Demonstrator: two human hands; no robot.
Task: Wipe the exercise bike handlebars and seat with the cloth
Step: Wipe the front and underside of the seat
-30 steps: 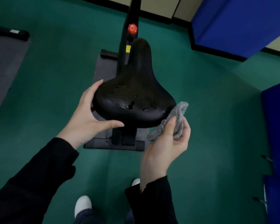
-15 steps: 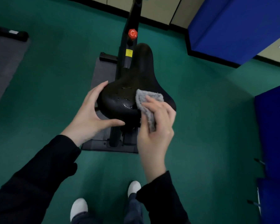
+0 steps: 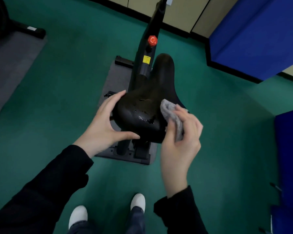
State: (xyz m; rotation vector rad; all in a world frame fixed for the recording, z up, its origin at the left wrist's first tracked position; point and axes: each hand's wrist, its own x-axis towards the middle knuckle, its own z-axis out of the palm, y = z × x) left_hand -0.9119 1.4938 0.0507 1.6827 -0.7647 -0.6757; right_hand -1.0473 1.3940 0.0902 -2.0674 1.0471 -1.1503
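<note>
The black bike seat (image 3: pixel 147 105) fills the middle of the view, with wet droplets shining on its wide rear part. My left hand (image 3: pixel 105 125) cups the seat's left rear edge, fingers on the side and thumb under the back rim. My right hand (image 3: pixel 181 135) holds a grey fluffy cloth (image 3: pixel 172 115) and presses it against the seat's right rear side. The handlebars are out of view.
The bike's black frame post (image 3: pixel 152 31) with a red knob (image 3: pixel 152 40) runs away from the seat. Its base (image 3: pixel 125 152) sits on a grey mat on green floor. Blue pads (image 3: pixel 254 34) stand at the right, and another machine's foot (image 3: pixel 29 31) at far left.
My right hand carried the cloth from beside the seat onto its top, then slid it back toward the right rear edge. My left hand kept its hold on the seat.
</note>
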